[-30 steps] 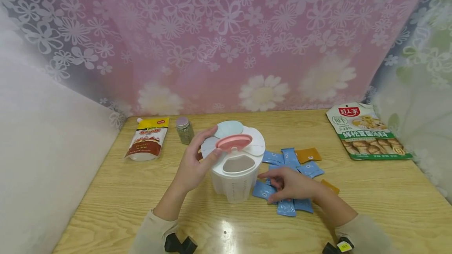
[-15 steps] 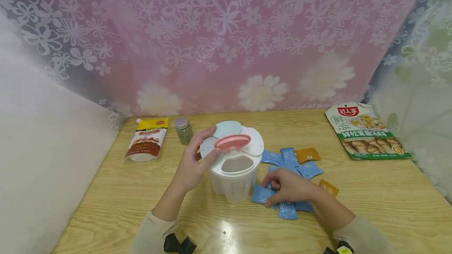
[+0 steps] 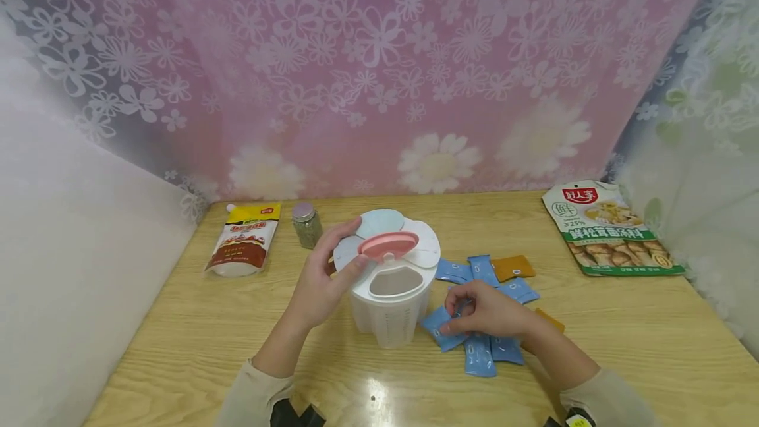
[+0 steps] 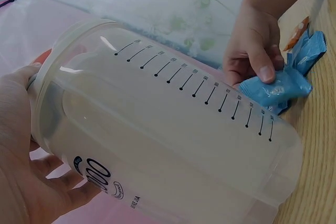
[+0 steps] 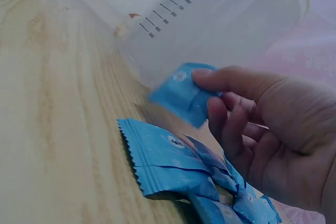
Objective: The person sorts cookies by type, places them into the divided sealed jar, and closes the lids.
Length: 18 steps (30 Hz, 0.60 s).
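Observation:
A translucent storage canister (image 3: 394, 325) with measuring marks and a white multi-section lid stands upright on the table. Its pink flap (image 3: 388, 246) is raised, exposing one opening. My left hand (image 3: 323, 285) grips the canister by the lid's left side, thumb on top. To the right, my right hand (image 3: 492, 312) pinches a small blue sachet (image 5: 181, 93) between thumb and fingers. In the right wrist view this sachet is lifted off the table, close to the canister's base. Under and around the right hand lie several blue sachets (image 3: 479, 356), partly hidden by it.
Orange sachets (image 3: 513, 267) lie beside the blue ones. A small lidded jar (image 3: 306, 229) and a spouted pouch (image 3: 240, 249) are at the back left. A green-and-white food bag (image 3: 611, 232) lies back right on the wooden table (image 3: 178, 361).
My right hand has drawn back slightly from the canister, gone down to the sachets and taken hold of a blue one, which has turned and lifted. The left hand keeps its grip.

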Each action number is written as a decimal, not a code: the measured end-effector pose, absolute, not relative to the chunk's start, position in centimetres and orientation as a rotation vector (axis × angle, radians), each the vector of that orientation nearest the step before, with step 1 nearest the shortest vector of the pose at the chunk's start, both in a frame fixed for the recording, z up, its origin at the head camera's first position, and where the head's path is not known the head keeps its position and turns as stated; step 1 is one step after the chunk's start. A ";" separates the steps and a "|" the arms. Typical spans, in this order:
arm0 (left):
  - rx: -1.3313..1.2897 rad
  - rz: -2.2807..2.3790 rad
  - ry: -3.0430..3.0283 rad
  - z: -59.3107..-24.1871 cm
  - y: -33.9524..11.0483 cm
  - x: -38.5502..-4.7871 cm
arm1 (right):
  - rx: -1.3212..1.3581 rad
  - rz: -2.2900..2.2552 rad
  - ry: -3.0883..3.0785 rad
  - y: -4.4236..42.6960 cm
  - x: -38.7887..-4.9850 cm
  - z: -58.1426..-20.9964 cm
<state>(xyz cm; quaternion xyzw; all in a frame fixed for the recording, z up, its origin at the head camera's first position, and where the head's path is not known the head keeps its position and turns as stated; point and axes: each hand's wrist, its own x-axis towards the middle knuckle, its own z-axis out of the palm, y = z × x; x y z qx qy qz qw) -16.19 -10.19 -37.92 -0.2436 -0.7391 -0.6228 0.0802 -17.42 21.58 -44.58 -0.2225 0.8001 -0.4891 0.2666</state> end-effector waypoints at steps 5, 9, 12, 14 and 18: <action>-0.737 -1.856 -2.200 -38.0 -10.4 -16.2 | -0.540 -1.436 2.013 21.7 -17.6 -44.2; -0.742 -1.865 -2.181 -37.9 -10.3 -16.2 | -0.612 -1.483 1.971 22.2 -17.5 -43.1; -0.741 -1.865 -2.181 -38.0 -10.3 -16.1 | -0.705 -1.516 1.966 22.7 -17.3 -42.0; -0.743 -1.861 -2.183 -38.0 -10.2 -16.1 | -0.738 -1.548 1.967 23.0 -17.1 -41.3; -0.752 -1.829 -2.186 -37.9 -10.3 -16.2 | -0.805 -1.604 1.981 23.3 -16.9 -39.9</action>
